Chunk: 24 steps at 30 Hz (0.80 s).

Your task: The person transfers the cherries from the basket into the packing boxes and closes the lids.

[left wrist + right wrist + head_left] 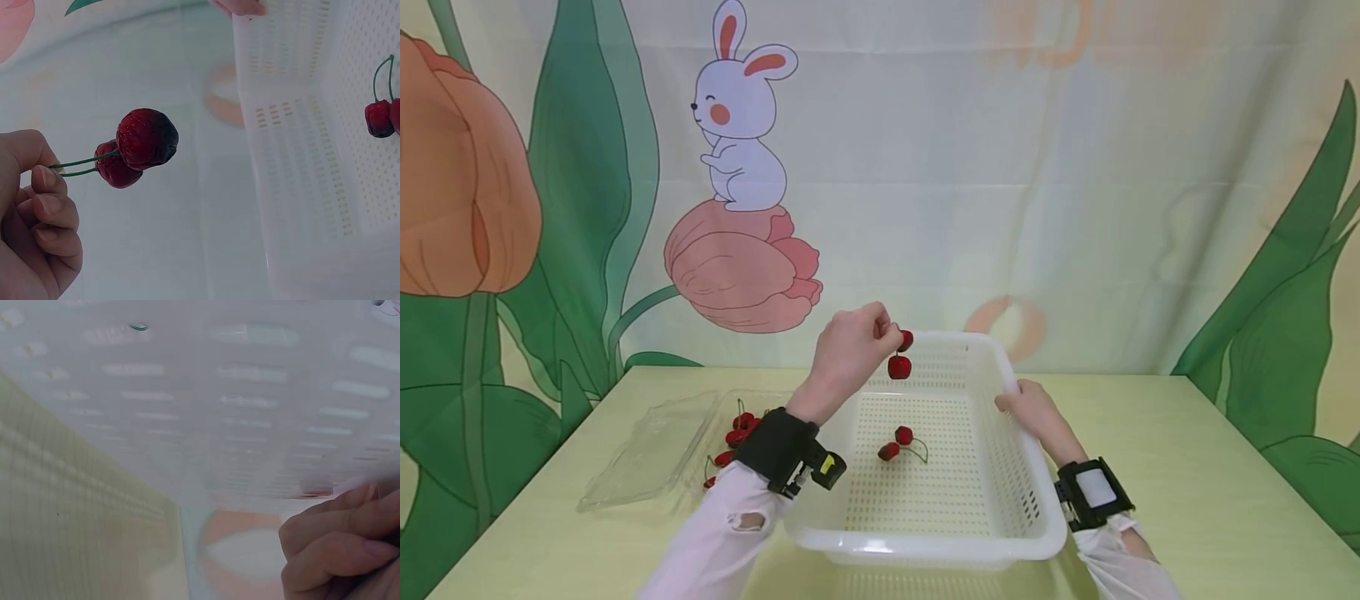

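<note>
Cherries (147, 139) pinched by stems (84, 161) in left hand (852, 344); right hand (1037, 412) grips basket (940, 547); I advise lowering before release.

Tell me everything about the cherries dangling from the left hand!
The two cherries are dark red with blackish patches, shiny and bumpy; I can't tell if they're real. Their thin green stems are pinched in the left hand. They hang in mid-air, one lower, not touching the white basket.

cherries (148, 139): dark red | stems (81, 163): green | basket (955, 547): white, slot-patterned | table (1225, 483): pale yellow-green | tulip (467, 175), upper left: orange | blurred print (1084, 33), upper right: probably peach
</note>
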### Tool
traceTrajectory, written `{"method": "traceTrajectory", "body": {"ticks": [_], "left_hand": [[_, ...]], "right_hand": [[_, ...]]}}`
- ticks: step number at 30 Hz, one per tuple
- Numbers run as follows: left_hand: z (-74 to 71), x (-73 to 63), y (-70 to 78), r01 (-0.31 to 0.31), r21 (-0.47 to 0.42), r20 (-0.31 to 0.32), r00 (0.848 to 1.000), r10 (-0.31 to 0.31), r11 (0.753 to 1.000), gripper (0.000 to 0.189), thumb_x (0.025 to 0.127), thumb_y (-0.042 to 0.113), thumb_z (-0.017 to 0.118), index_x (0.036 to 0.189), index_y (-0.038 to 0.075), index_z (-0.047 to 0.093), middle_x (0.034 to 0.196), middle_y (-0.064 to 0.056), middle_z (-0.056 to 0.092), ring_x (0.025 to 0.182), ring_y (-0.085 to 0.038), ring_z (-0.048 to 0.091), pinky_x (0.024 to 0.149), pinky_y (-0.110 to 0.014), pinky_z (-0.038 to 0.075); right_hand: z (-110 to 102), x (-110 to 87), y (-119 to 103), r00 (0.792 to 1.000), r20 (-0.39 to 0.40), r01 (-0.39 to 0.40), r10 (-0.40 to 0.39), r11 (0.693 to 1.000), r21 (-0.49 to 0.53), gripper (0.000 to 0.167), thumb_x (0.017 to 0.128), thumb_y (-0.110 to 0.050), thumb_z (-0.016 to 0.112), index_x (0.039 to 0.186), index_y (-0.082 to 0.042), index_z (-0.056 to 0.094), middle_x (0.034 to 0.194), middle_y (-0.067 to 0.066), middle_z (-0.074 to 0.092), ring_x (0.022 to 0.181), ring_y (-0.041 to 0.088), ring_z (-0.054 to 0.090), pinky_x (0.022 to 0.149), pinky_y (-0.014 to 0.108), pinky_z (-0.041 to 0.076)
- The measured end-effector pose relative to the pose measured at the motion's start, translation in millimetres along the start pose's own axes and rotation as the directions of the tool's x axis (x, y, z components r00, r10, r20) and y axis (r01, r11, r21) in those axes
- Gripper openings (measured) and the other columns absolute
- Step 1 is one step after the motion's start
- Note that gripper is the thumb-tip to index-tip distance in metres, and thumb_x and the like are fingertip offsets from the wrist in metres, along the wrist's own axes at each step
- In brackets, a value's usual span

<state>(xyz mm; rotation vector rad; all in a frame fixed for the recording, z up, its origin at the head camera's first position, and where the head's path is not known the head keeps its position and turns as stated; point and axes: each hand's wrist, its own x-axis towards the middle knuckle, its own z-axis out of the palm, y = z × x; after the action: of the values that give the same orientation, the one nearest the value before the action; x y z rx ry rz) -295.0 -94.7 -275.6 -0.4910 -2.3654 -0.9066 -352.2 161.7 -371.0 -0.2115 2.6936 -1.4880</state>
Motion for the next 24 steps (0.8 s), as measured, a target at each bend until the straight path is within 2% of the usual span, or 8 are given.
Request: {"method": "traceTrajectory", "body": {"ticks": [10,24], "left_hand": [[-18.5,-0.8,-12.5,0.025,0.005,-0.072,0.997,-0.024,1.000,0.014,0.083,0.010,0.051,0.069,0.010,0.050,0.052,0.000,0.042,0.046,-0.014,0.037,0.043,-0.027,0.025],[-39.3,-5.0,-29.7,0.041,0.002,-0.155,0.987,-0.040,0.999,0.015,0.083,0.008,0.051,0.069,0.007,0.051,0.053,-0.002,0.041,0.049,-0.017,0.038,0.045,-0.029,0.029]], "right_hand": [[0.3,2.6,-0.7,1.000,-0.023,-0.003,0.003,1.000,-0.029,0.036,0.078,-0.009,0.050,0.105,0.014,0.046,0.092,0.024,0.056,0.070,0.029,0.059,0.058,0.039,0.049],[1.2,4.2,2.2,1.000,-0.022,0.004,-0.004,1.000,-0.031,0.036,0.078,-0.008,0.049,0.107,0.014,0.046,0.093,0.024,0.055,0.070,0.029,0.059,0.057,0.039,0.049]]}}
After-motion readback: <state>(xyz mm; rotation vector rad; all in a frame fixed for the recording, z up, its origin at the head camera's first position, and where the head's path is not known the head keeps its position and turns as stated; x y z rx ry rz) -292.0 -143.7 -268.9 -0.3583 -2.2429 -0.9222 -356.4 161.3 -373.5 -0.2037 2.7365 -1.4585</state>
